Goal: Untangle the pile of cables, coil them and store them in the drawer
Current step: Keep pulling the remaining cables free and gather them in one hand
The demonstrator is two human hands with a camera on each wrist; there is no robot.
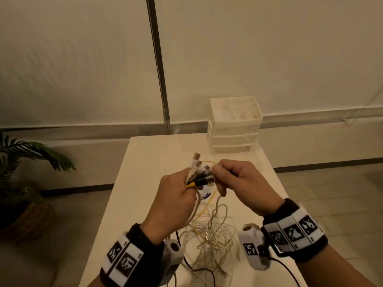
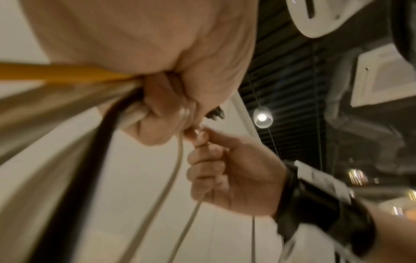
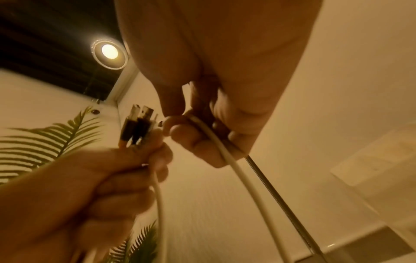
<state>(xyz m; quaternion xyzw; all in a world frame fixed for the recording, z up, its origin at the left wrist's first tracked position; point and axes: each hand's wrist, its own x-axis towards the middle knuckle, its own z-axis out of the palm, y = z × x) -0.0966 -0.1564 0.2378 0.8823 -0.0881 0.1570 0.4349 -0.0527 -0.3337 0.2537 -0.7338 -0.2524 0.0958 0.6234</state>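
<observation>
White table against a pale curtain wall, drawer unit at its far right, plant on the floor to the left. Cables: loose tangle on the table, near edge, strands rising into both hands. Left hand clenched round a bunch of plugs — white, black, yellow leads, ends sticking up. Right hand touching the bunch, fingers curled, pinching a white lead with a braided one running beside it through the grip. Step looks like untangling: sorting ends, nothing coiled yet that I can see. Next move probably needs one lead drawn free of the bunch while the left keeps the rest, slowly, or the loops below may knot. Can't tell whether any drawer is open.
</observation>
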